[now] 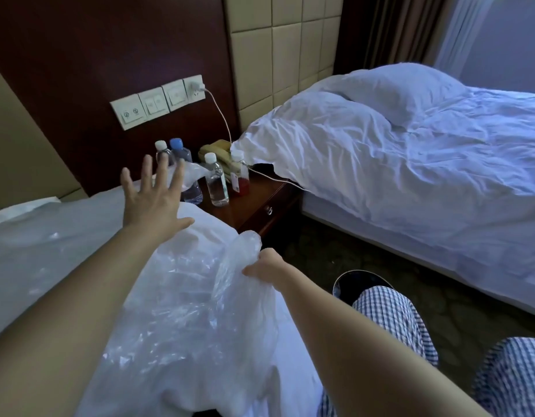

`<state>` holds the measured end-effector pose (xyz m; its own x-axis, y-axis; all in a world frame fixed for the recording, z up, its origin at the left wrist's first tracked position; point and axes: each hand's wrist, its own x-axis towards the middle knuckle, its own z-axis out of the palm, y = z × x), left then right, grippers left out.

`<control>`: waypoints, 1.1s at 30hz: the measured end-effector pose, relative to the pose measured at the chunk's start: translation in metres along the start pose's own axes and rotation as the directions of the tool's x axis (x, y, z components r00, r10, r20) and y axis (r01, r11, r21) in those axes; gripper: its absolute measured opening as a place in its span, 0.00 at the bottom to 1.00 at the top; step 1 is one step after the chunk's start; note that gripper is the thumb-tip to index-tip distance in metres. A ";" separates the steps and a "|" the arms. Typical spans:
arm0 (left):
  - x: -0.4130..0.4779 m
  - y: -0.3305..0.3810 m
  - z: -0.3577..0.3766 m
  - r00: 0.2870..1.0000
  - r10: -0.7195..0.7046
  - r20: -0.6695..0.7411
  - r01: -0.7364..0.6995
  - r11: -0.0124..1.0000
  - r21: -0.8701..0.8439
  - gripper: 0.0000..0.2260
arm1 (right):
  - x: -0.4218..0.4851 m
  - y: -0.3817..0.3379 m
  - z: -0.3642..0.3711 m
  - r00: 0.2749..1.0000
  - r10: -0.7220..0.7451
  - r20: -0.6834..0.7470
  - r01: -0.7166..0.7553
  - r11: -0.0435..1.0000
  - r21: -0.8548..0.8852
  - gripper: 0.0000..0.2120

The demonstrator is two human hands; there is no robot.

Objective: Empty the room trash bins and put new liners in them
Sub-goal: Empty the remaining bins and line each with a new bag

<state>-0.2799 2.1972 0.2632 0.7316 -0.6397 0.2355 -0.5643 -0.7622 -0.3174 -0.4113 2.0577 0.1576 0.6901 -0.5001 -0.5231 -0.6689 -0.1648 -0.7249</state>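
Hotel room with two beds, viewed from beside the nightstand (260, 203) that stands between them. Clear plastic liner (182, 296) lies spread over the bed (34, 236) left of the nightstand, with one loose end lifted just in front of the water bottles (216, 182) on the nightstand top. Right hand (264, 263), in front of the nightstand's near corner, is clenched round a bunched fold of the liner. Left hand (153, 200), nearer the bottles, is flat with fingers splayed and grips nothing (whether its fingertips touch the film cannot be told). Both forearms reach well forward, the left higher and farther out. Trash bin (344, 284) stands on the carpet in front of the nightstand, just beyond a knee in checked trousers (392, 314). Judged step: opening out a fresh liner. To do it well, the right hand should hold one edge firmly while the left sweeps the film flat to find the mouth, clear of the bottles; the mouth then goes over the bin's rim.
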 end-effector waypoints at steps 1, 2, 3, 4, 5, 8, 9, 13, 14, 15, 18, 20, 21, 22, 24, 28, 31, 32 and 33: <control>0.002 -0.004 0.001 0.997 -0.061 0.037 0.062 0.998 -0.027 0.50 | 0.001 -0.001 0.000 1.000 0.008 0.000 -0.008 0.999 0.046 0.23; 0.004 -0.008 0.002 0.990 -0.119 0.080 0.123 0.991 -0.045 0.52 | 0.003 -0.002 0.000 1.000 0.014 0.000 -0.014 0.995 0.103 0.22; 0.005 -0.011 0.004 0.979 -0.166 0.120 0.172 0.984 -0.039 0.52 | 0.002 -0.003 0.001 1.000 0.018 0.007 -0.019 0.986 0.166 0.21; 0.005 -0.014 0.006 0.969 -0.194 0.156 0.198 0.980 -0.010 0.51 | 0.002 -0.004 0.002 0.999 0.015 0.028 -0.021 0.974 0.226 0.21; 0.004 -0.015 0.008 0.961 -0.202 0.190 0.201 0.979 0.027 0.49 | 0.000 -0.005 0.004 0.998 0.010 0.056 -0.026 0.959 0.281 0.21; -0.001 -0.016 0.016 0.942 -0.151 0.300 0.138 0.988 0.064 0.38 | -0.002 -0.008 0.011 0.995 -0.006 0.100 -0.034 0.917 0.397 0.17; -0.003 -0.015 0.019 0.931 -0.120 0.345 0.112 0.993 0.045 0.34 | -0.002 -0.009 0.014 0.996 -0.004 0.086 -0.034 0.903 0.428 0.17; -0.009 -0.007 0.030 0.906 -0.010 0.423 0.085 0.984 -0.159 0.19 | 0.002 -0.016 0.023 1.000 0.025 0.019 -0.031 0.841 0.539 0.20; -0.009 -0.005 0.031 0.902 -0.001 0.432 0.125 0.958 -0.257 0.18 | 0.003 -0.017 0.024 1.000 0.029 0.009 -0.029 0.829 0.559 0.20; -0.010 -0.002 0.031 0.891 0.001 0.453 0.184 0.913 -0.363 0.18 | 0.004 -0.018 0.023 0.999 0.035 -0.007 -0.025 0.817 0.575 0.21; -0.011 0.010 0.029 0.839 0.034 0.543 0.351 0.729 -0.588 0.24 | 0.002 -0.020 0.016 0.995 0.066 -0.077 -0.004 0.781 0.624 0.20; -0.013 0.018 0.027 0.800 0.111 0.590 0.402 0.632 -0.663 0.28 | 0.002 -0.020 0.008 0.992 0.086 -0.091 -0.003 0.746 0.666 0.19; -0.016 0.022 0.026 0.771 0.151 0.619 0.431 0.592 -0.681 0.31 | 0.002 -0.019 0.005 0.991 0.091 -0.098 0.000 0.731 0.683 0.18; -0.019 0.025 0.026 0.741 0.180 0.647 0.463 0.562 -0.686 0.33 | 0.002 -0.017 0.003 0.990 0.094 -0.103 0.002 0.728 0.686 0.18; -0.024 0.030 0.022 0.698 0.209 0.685 0.495 0.551 -0.672 0.38 | 0.001 -0.011 0.001 0.991 0.101 -0.092 -0.011 0.727 0.687 0.18; -0.028 0.024 0.019 0.749 0.160 0.643 0.282 0.802 -0.527 0.44 | -0.008 0.001 0.010 0.992 0.123 0.022 -0.103 0.707 0.700 0.22; -0.037 0.009 0.010 0.800 0.160 0.578 0.074 0.930 -0.360 0.44 | -0.013 -0.002 0.028 0.991 0.102 0.085 -0.133 0.716 0.685 0.32; -0.041 0.001 0.009 0.790 0.167 0.589 0.066 0.933 -0.354 0.49 | -0.014 -0.004 0.032 0.992 0.099 0.084 -0.129 0.716 0.686 0.35; -0.045 -0.007 0.007 0.771 0.177 0.612 0.074 0.929 -0.363 0.54 | -0.016 -0.007 0.035 0.994 0.090 0.066 -0.111 0.719 0.686 0.35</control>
<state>-0.3064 2.2324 0.2489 0.6980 -0.5675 -0.4368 -0.6086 -0.7915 0.0559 -0.4081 2.0962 0.1553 0.6440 -0.4554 -0.6147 -0.3678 0.5203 -0.7707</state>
